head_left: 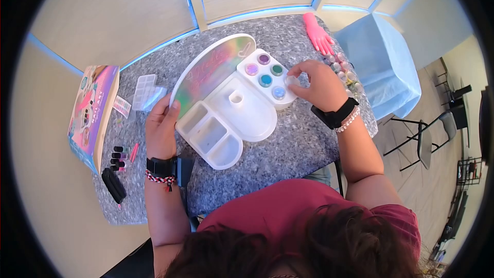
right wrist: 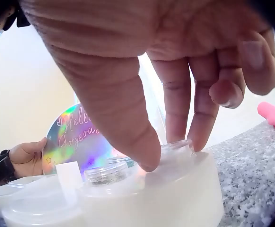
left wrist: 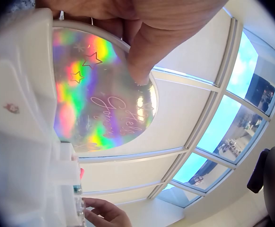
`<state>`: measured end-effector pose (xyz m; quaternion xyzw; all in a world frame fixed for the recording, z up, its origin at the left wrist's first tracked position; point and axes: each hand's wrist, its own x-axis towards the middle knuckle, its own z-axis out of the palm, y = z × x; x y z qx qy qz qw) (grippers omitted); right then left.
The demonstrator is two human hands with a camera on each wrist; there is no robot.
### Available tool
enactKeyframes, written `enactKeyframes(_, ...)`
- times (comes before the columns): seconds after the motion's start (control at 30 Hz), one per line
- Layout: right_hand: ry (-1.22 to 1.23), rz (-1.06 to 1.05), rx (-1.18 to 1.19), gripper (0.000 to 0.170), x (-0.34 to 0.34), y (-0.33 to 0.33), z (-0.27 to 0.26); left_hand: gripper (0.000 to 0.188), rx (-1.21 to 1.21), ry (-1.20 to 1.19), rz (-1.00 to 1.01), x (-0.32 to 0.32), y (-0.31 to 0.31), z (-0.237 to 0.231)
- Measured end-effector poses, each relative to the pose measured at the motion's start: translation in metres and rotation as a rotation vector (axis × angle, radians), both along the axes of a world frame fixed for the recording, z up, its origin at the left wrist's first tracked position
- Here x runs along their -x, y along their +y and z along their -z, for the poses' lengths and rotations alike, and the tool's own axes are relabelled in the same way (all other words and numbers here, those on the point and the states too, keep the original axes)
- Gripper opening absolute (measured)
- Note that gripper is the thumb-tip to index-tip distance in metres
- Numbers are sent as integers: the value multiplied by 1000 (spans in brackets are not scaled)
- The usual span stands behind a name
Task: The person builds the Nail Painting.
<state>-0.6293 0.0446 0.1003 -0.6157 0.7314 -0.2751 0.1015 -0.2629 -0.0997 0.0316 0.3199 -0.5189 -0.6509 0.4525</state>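
Observation:
A white organizer (head_left: 267, 126) with an iridescent lettered panel (head_left: 206, 72) stands on the table. My left hand (head_left: 162, 128) grips the panel's left edge, thumb on its front face in the left wrist view. At the organizer's right end, several small round jars, among them a teal jar (head_left: 265, 80) and a light blue jar (head_left: 278, 92), sit in the holder. My right hand (head_left: 321, 85) pinches a clear-lidded jar (right wrist: 177, 144) between thumb and fingers at the holder's right edge.
A pink practice hand (head_left: 318, 35) and more small jars (head_left: 339, 67) lie at the right back. To the left are a nail art box (head_left: 92, 113), a clear tray (head_left: 144, 90), small bottles (head_left: 119, 157) and a black case (head_left: 113, 186). A covered blue object (head_left: 378, 62) stands beyond the table.

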Motion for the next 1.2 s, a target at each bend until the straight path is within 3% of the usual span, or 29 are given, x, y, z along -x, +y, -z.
enactKeyframes(0.17, 12, -70, 43, 27, 7, 2, 8, 38, 116, -158, 2, 2, 5, -15)
enactKeyframes(0.23, 51, -26, 6, 31, 3, 5, 10, 43, 162, -79, -22, 0, 8, -30)
enactKeyframes(0.37, -32, -46, 21, 31, -4, 13, 12, 43, 355, -177, -335, -35, 28, -63)
enactKeyframes(0.43, -37, -52, 4, 29, -9, 18, 12, 36, 532, -343, -586, -61, 44, -71)
enactKeyframes(0.53, -70, -73, -17, 29, -16, 26, 14, 28, 507, -546, -884, -105, 65, -77)
enactKeyframes(0.57, -102, -74, -24, 29, -18, 27, 16, 28, 506, -554, -898, -119, 68, -76)
enactKeyframes(0.63, -131, -95, -27, 28, -24, 29, 17, 30, 546, -980, -1048, -143, 74, -71)
enactKeyframes(0.67, -156, -101, -26, 28, -26, 29, 18, 30, 544, -987, -1061, -154, 75, -67)
enactKeyframes(0.73, -202, -126, -32, 29, -29, 30, 23, 34, 416, -1220, -1003, -173, 73, -53)
enactKeyframes(0.8, -245, -143, -36, 30, -32, 31, 28, 34, 418, -1231, -1011, -185, 71, -38)
enactKeyframes(0.9, -362, -87, -12, 26, -36, 31, 41, 33, 375, -1168, -964, -189, 65, -27)
enactKeyframes(0.97, -771, -38, 202, 16, -37, 26, 62, 29, 286, -1196, -953, -184, 62, -25)
enactKeyframes(1.0, -770, -28, 203, 16, -36, 25, 68, 29, 290, -1195, -944, -185, 60, -22)
enactKeyframes(1.07, -1177, 27, 317, 10, -33, 23, 77, 25, 265, -1163, -974, -187, 57, -19)
enactKeyframes(1.2, -1279, 59, 368, 10, -21, 20, 87, 22, 381, -1224, -1114, -173, 67, -31)
